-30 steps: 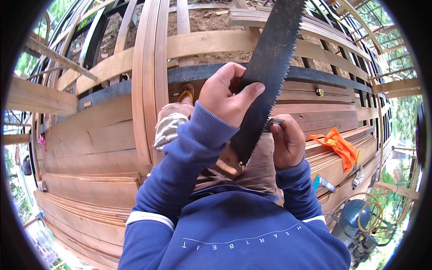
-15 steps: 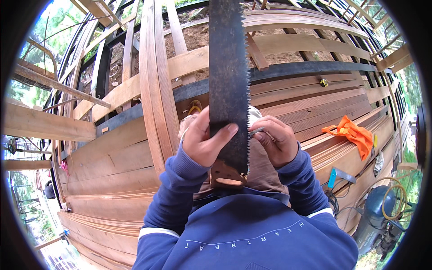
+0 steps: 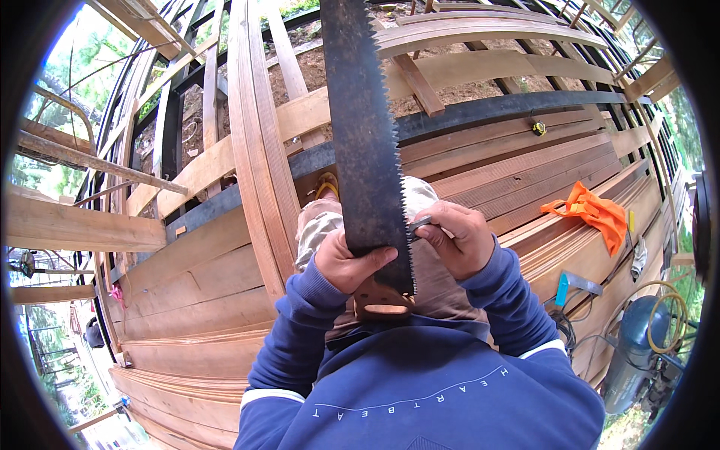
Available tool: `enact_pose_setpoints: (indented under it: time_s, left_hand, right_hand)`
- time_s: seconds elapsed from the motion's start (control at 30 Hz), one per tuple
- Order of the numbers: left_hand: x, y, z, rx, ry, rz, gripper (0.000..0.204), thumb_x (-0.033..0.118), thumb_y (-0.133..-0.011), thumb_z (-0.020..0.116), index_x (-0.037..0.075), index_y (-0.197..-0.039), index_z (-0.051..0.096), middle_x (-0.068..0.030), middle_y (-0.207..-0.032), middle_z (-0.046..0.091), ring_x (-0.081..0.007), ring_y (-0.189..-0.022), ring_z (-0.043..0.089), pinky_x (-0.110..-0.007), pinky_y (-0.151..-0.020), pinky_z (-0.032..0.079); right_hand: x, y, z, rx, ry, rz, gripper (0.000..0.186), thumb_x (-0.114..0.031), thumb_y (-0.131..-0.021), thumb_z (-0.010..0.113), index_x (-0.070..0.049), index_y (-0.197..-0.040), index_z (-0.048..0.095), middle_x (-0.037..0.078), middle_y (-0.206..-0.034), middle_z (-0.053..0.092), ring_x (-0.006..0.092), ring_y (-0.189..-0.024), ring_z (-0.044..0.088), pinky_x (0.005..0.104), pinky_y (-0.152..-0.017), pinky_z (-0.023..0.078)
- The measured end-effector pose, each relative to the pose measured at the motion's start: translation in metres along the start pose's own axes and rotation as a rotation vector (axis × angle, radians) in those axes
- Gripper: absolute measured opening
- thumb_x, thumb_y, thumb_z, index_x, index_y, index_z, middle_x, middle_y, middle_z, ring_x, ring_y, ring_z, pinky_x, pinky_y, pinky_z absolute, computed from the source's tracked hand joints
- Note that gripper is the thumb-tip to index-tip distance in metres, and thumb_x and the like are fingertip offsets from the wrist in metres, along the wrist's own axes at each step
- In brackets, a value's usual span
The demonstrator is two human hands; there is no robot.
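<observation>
Handsaw (image 3: pixel 365 142) stands blade-up between the knees, its wooden handle (image 3: pixel 382 300) low. Left hand (image 3: pixel 346 261) clamps the blade's base; right hand (image 3: pixel 456 238) pinches a small metal file (image 3: pixel 420 223) at the teeth, seemingly mid-sharpening. An orange cloth (image 3: pixel 592 212) lies right of both hands.

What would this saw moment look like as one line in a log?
left hand: grips long dark toothed saw blade upright | right hand: presses small grey metal tool against teeth | wooden handle: on lap

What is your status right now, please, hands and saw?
Left hand gripping the saw blade near its wooden handle, blade upright. Right hand holding a small metal tool against the teeth. Nothing in the way.
</observation>
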State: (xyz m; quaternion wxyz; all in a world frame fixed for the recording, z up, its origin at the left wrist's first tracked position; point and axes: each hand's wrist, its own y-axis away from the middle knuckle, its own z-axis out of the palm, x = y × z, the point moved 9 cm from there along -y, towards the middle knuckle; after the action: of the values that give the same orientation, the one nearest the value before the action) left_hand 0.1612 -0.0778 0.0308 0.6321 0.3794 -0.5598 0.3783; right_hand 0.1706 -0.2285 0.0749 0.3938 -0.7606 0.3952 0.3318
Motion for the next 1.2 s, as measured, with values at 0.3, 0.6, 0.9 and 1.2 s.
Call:
enact_pose_setpoints:
  time_s: [0.3, 0.6, 0.9, 1.2]
  left_hand:
    - [-0.005, -0.006, 0.001, -0.028, 0.037, -0.01, 0.017, 0.01, -0.088, 0.068, 0.002, -0.103, 0.068, -0.0008, -0.092, 0.069, -0.0086, -0.084, 0.06, -0.025, -0.078, 0.049]
    - [-0.009, -0.006, -0.001, -0.049, -0.012, -0.042, 0.026, 0.002, -0.086, 0.066, 0.002, -0.113, 0.065, -0.0024, -0.105, 0.067, -0.0106, -0.098, 0.059, -0.026, -0.087, 0.046]
    - [-0.01, -0.007, -0.006, 0.015, 0.037, 0.025, 0.016, 0.005, -0.085, 0.069, 0.002, -0.101, 0.069, -0.0015, -0.091, 0.07, -0.0082, -0.083, 0.061, -0.024, -0.077, 0.049]
    - [-0.016, -0.006, -0.009, -0.021, 0.081, -0.045, 0.03, 0.0, -0.085, 0.066, 0.002, -0.115, 0.064, -0.0036, -0.109, 0.067, -0.011, -0.101, 0.058, -0.026, -0.089, 0.045]
  right_hand:
    - [-0.01, -0.014, -0.004, -0.073, 0.022, -0.156, 0.018, -0.006, -0.08, 0.068, -0.002, -0.097, 0.065, 0.014, -0.088, 0.066, 0.0329, -0.082, 0.064, 0.0371, -0.073, 0.052]
    - [-0.003, -0.014, 0.002, -0.117, 0.053, -0.119, 0.015, -0.004, -0.082, 0.067, -0.001, -0.096, 0.065, 0.013, -0.085, 0.065, 0.0286, -0.078, 0.065, 0.0321, -0.071, 0.052]
    - [-0.004, -0.015, 0.003, -0.051, 0.044, -0.016, 0.013, -0.008, -0.081, 0.068, 0.0, -0.08, 0.057, 0.018, -0.07, 0.056, 0.0374, -0.067, 0.058, 0.0396, -0.059, 0.046]
    - [-0.008, -0.021, 0.005, -0.074, 0.038, -0.067, 0.012, -0.007, -0.082, 0.068, 0.001, -0.083, 0.059, 0.016, -0.072, 0.057, 0.0333, -0.067, 0.058, 0.0361, -0.06, 0.046]
